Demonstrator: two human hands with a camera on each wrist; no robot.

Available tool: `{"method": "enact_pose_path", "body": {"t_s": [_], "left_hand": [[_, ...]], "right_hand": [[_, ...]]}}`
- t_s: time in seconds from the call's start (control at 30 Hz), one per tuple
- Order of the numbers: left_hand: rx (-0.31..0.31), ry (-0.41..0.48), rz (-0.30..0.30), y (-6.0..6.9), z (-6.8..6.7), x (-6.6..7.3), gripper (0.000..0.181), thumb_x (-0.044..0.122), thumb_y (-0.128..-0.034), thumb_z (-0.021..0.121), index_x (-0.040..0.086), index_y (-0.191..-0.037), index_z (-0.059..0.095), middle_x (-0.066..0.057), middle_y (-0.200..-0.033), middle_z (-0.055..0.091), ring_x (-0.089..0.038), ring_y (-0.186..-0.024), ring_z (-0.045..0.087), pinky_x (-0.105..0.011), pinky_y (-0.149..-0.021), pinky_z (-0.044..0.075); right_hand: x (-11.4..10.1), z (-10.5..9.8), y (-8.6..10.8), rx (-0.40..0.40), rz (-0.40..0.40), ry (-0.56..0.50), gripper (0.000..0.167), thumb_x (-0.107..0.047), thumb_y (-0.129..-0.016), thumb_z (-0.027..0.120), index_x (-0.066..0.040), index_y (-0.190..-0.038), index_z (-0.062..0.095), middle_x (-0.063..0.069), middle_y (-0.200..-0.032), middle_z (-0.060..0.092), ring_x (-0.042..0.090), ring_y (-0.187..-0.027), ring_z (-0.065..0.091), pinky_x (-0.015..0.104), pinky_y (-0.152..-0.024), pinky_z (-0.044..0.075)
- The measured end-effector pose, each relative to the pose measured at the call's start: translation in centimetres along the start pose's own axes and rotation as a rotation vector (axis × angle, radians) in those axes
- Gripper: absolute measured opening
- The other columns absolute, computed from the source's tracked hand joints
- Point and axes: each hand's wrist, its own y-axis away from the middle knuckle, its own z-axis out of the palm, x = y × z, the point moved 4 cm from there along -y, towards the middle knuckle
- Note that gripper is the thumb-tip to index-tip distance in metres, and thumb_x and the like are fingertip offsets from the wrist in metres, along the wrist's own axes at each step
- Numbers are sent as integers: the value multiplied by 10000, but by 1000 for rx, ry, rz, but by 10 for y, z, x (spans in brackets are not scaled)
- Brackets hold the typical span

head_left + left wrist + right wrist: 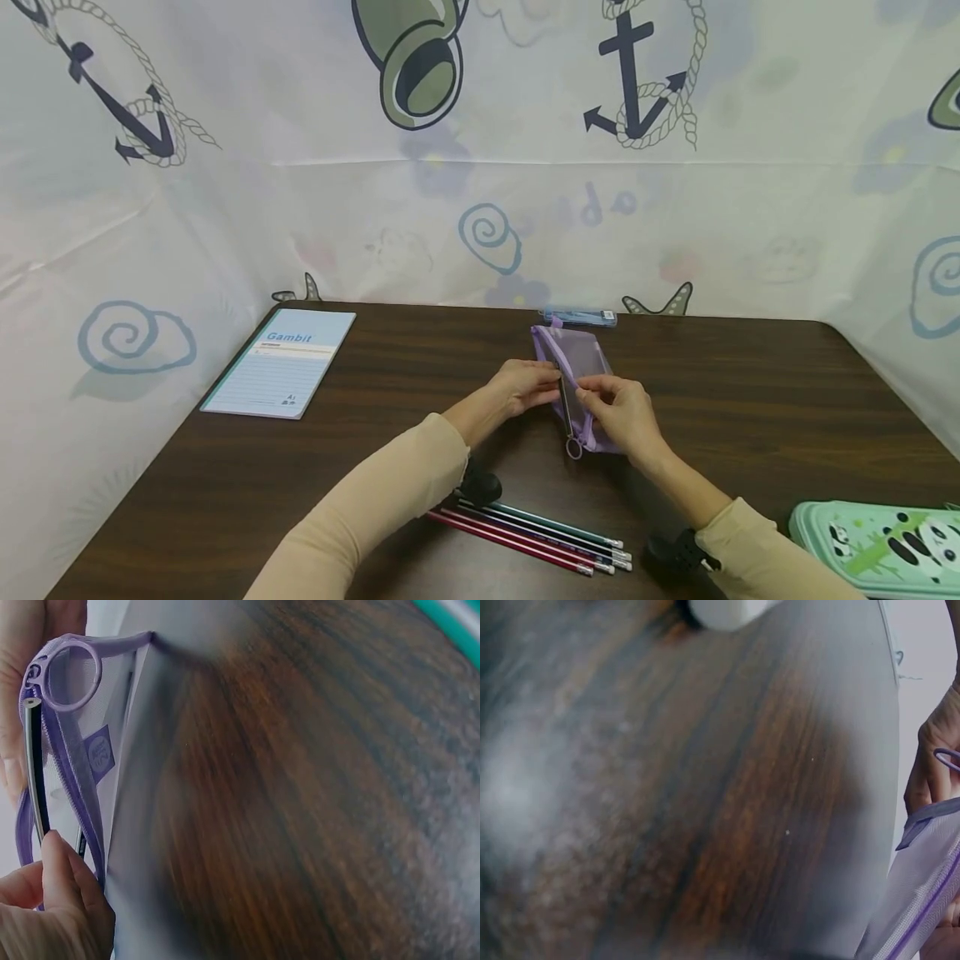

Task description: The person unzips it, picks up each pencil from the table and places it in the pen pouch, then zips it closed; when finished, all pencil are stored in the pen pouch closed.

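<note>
A purple mesh zipper pouch (594, 354) is held up off the tabletop between my hands, its zip undone. My left hand (525, 387) pinches a dark pencil (35, 765), which lies lengthwise along the pouch's opening. The blunt, unsharpened end of that pencil points toward the round zipper pull (573, 448) at the near end. With thumb and fingers, my right hand (622, 410) grips the pouch's right edge beside the zip. A bit of another dark stick shows within the opening in the left wrist view. The right wrist view catches only part of the pouch.
Several pencils (525, 533) lie in a row near the front, partly beneath my left forearm. A green panda pencil case (877, 542) stands at the right front. The light-blue notebook (288, 367) lies at the left. A flat blue packet (592, 318) sits at the back edge.
</note>
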Motion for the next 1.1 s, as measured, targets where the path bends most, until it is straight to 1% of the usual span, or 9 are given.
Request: {"method": "enact_pose_path", "body": {"t_s": [0.17, 0.33, 0.47, 0.53, 0.6, 0.77, 0.87, 0.97, 1.1], "left_hand": [[14, 6, -2, 0, 2, -2, 282, -44, -906, 557, -53, -1188, 548, -27, -754, 566, -83, -638, 574, -240, -748, 569], [28, 26, 4, 1, 6, -4, 343, -60, -916, 526, -71, -1259, 518, -57, -795, 578, -94, -640, 584, -302, -845, 549], [39, 26, 26, 2, 10, -5, 350, -68, -918, 513, -95, -1267, 510, -203, -1000, 650, -172, -771, 656, -333, -875, 535], [51, 18, 36, 3, 11, -6, 345, -67, -915, 520, -97, -1259, 515, -234, -1104, 635, -208, -853, 673, -332, -859, 540], [56, 11, 41, 3, 11, -8, 344, -65, -912, 528, -93, -1255, 519, -241, -1130, 623, -213, -849, 676, -324, -843, 545], [46, -26, 43, 4, 9, -12, 348, -51, -901, 560, -83, -1246, 532, -188, -1040, 646, -157, -763, 655, -303, -820, 555], [35, -48, 46, 3, 9, -13, 348, -52, -893, 573, -85, -1238, 539, -168, -992, 655, -138, -734, 645, -287, -800, 561], [29, -63, 50, 3, 9, -14, 327, -64, -884, 576, -92, -1209, 556, -164, -969, 664, -133, -713, 650, -275, -778, 567], [27, -63, 53, 2, 11, -16, 305, -93, -871, 572, -102, -1175, 557, -177, -962, 664, -174, -750, 676, -282, -776, 568]], "right_hand": [[1, 1, 1, -16, -14, 28, 180, -54, -883, 633, 37, -1028, 688, 119, -793, 668, 75, -618, 563, 226, -531, 540], [2, 1, 3, -35, -38, 64, 187, -61, -879, 645, 34, -1034, 689, 111, -772, 673, 75, -612, 564, 225, -520, 536], [1, 1, 3, -32, -49, 49, 191, -61, -876, 649, 40, -1033, 688, 127, -790, 685, 68, -611, 569, 228, -518, 536], [0, 1, 3, -32, -50, 39, 195, -62, -877, 649, 44, -1036, 685, 137, -806, 690, 70, -615, 573, 232, -518, 538], [-1, 1, 3, -32, -44, 31, 197, -64, -879, 647, 46, -1038, 683, 145, -817, 691, 69, -613, 572, 231, -518, 537], [-3, 2, 4, -14, -30, 15, 195, -55, -879, 645, 56, -1036, 680, 153, -823, 688, 61, -601, 562, 221, -512, 532], [-3, 3, 4, -7, -41, 12, 186, -43, -879, 641, 55, -1032, 681, 152, -825, 685, 63, -604, 566, 226, -518, 537], [-4, 4, 4, -7, -58, 11, 179, -33, -877, 638, 51, -1030, 682, 156, -843, 686, 60, -618, 573, 229, -524, 542], [-6, 6, 4, -6, -68, 11, 174, -31, -876, 640, 40, -1027, 687, 156, -855, 687, 60, -633, 575, 223, -527, 540]]}}
